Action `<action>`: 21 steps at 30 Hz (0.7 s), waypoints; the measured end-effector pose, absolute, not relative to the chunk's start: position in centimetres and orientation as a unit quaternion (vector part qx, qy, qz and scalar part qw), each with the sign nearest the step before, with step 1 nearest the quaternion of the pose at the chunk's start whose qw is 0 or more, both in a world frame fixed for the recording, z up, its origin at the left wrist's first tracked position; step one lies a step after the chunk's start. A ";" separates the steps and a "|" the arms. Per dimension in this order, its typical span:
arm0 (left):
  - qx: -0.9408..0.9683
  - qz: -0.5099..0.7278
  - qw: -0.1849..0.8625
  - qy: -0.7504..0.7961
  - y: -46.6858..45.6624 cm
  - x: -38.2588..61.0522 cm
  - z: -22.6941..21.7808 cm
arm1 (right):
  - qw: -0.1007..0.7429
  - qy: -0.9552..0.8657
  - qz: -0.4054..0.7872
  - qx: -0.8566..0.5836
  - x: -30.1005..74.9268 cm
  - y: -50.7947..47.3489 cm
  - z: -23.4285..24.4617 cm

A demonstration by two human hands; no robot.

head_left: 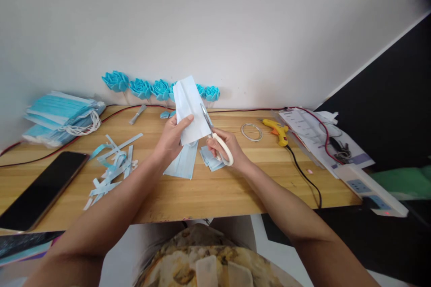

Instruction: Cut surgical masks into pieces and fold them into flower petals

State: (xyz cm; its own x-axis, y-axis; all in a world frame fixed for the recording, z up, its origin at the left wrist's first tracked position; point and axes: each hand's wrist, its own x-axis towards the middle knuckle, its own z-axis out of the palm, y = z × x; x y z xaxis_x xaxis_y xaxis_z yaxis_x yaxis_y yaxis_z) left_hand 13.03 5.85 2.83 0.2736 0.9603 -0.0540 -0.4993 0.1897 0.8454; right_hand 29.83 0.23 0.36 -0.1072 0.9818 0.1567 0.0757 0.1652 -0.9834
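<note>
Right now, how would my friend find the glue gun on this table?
Look at the wooden table against the white wall. Go right, past the right hand holding scissors and the clear tape ring. The glue gun lies there beside the papers: the only bright yellow thing, trailing a black cord.

Bright, even, diffuse light fills the scene; the white wall point(235, 31) shades greyer toward the left. Only soft, faint shadows lie on the wooden surface point(269, 179) beneath the left hand point(173, 136) and right hand point(224, 145). The centre is sharp. Wide-angle distortion bows the surface's edges, the top right corner is dark, and the bottom edge is blurred. The phone point(43, 188) screen carries a dull sheen.
</note>
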 end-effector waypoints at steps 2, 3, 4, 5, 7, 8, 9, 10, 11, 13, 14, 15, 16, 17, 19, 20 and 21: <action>0.377 0.517 0.701 0.315 5.9 13.0 2.8 | 0.491 -0.580 0.465 -0.454 29.9 0.3 0.2; 0.380 0.518 0.698 0.317 6.0 13.0 2.7 | 0.490 -0.579 0.466 -0.455 29.9 0.3 0.1; 0.382 0.520 0.695 0.318 6.0 13.0 2.7 | 0.489 -0.579 0.466 -0.456 29.9 0.3 0.1; 0.385 0.522 0.692 0.318 6.1 13.0 2.7 | 0.487 -0.579 0.467 -0.457 29.9 0.3 0.2; 0.386 0.525 0.688 0.319 6.1 13.0 2.7 | 0.483 -0.578 0.470 -0.459 29.8 0.3 0.4; 0.386 0.527 0.687 0.318 6.1 13.0 2.7 | 0.483 -0.577 0.472 -0.460 29.8 0.2 0.5; 0.388 0.528 0.686 0.316 6.1 13.0 2.7 | 0.482 -0.575 0.474 -0.460 29.7 0.2 0.6; 0.390 0.529 0.685 0.315 6.0 13.0 2.7 | 0.482 -0.574 0.477 -0.460 29.7 0.2 0.6; 0.392 0.529 0.683 0.315 6.0 13.0 2.8 | 0.482 -0.573 0.479 -0.459 29.7 0.2 0.6; 0.395 0.525 0.682 0.323 6.0 13.0 2.8 | 0.478 -0.574 0.482 -0.459 29.6 0.2 0.6; 0.393 0.522 0.681 0.330 6.0 12.9 2.8 | 0.476 -0.575 0.483 -0.459 29.6 0.1 0.5; 0.390 0.520 0.681 0.337 6.1 12.9 2.8 | 0.473 -0.578 0.483 -0.457 29.5 0.1 0.5; 0.387 0.520 0.680 0.342 6.1 12.9 2.8 | 0.470 -0.582 0.484 -0.454 29.5 0.0 0.5; 0.387 0.520 0.679 0.345 6.1 12.9 2.8 | 0.467 -0.586 0.483 -0.452 29.5 0.0 0.5; 0.393 0.522 0.675 0.342 6.0 12.8 2.8 | 0.460 -0.597 0.480 -0.449 29.5 -0.2 0.8; 0.400 0.521 0.674 0.339 5.9 12.8 2.9 | 0.455 -0.602 0.478 -0.449 29.5 -0.3 1.0; 0.409 0.518 0.672 0.336 5.9 12.8 2.9 | 0.453 -0.607 0.473 -0.449 29.5 -0.3 1.2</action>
State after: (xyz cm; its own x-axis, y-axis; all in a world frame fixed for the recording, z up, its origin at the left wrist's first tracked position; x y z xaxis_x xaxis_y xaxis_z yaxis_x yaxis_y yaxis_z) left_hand 12.83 5.86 2.87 0.2370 0.9711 -0.0274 -0.4224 0.1284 0.8973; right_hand 29.49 -0.31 1.18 -0.1853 0.9747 0.1246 0.1168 0.1478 -0.9821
